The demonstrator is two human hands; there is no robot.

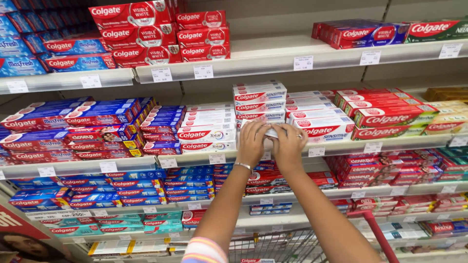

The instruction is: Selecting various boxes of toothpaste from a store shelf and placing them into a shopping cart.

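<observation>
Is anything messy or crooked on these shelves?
Mostly tidy. The red boxes at the right of the middle shelf lie slanted, not square to the shelf edge like the neat white stack. The left hand and right hand grip a white box there.

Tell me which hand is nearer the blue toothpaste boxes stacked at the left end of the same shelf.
Left. The left hand grips the white toothpaste box on its left side, closer to the blue toothpaste boxes. The right hand holds the box's other side, farther from them.
</observation>
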